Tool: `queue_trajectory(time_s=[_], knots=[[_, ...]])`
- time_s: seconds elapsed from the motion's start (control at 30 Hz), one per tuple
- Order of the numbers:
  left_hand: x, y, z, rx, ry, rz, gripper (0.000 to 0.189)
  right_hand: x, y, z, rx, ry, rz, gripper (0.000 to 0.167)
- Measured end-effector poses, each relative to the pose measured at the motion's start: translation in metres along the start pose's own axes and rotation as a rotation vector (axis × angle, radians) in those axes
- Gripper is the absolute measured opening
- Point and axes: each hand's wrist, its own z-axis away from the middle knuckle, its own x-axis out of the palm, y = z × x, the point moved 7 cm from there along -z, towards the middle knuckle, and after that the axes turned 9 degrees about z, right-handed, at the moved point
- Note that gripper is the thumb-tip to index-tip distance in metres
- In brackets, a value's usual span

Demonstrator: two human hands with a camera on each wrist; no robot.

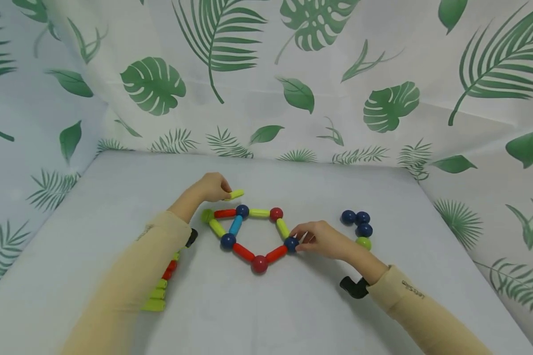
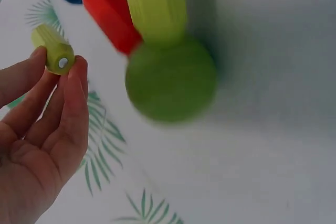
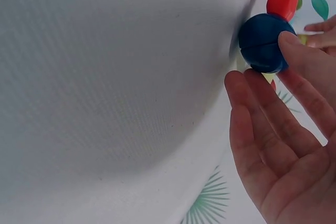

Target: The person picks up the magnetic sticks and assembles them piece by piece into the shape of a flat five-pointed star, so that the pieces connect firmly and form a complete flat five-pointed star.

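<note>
Head: the left hand [image 1: 212,187] pinches a lime rod [image 1: 236,194] just beyond the frame [image 1: 243,252] on the bench [image 1: 257,315]; the right hand [image 1: 320,239] holds its blue corner ball [image 1: 290,245]. Adding a rod seems in hand, calling for lined-up ends. The left sleeve [image 1: 124,281] partly hides spare rods [image 1: 157,294]; 3 loose blue balls [image 1: 362,219] lie right. Left wrist: the pinched rod's tip is bare. Right wrist: fingers pinch the blue corner ball.

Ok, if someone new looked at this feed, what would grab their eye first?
Probably the frame of coloured rods and balls in the middle of the white tabletop, with the right hand holding the dark blue ball at its right corner. Next, the yellow-green rod in the left hand, near the frame's far left side. Behind, the leaf-printed backdrop stands out too.
</note>
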Motion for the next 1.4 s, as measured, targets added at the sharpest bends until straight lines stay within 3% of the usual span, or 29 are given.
queue_trajectory(time_s=[0.13,0.37,0.6,0.83,1.4], knots=[[0.015,0.004,-0.014,-0.042,0.043,0.115,0.025,0.0,-0.001,-0.001,-0.008,-0.003,0.003,0.029],[0.036,0.011,-0.027,-0.116,0.072,0.215,0.027,-0.001,-0.002,0.002,0.01,-0.013,-0.007,0.029],[0.044,0.014,-0.025,-0.127,0.101,0.165,0.025,-0.001,-0.001,0.001,0.0,-0.005,0.005,0.029],[0.046,0.016,-0.023,-0.127,0.128,0.174,0.025,-0.001,-0.001,0.001,-0.011,0.002,0.003,0.029],[0.049,0.013,-0.02,-0.18,0.128,0.18,0.028,0.001,-0.001,0.0,0.002,0.034,-0.002,0.026]])
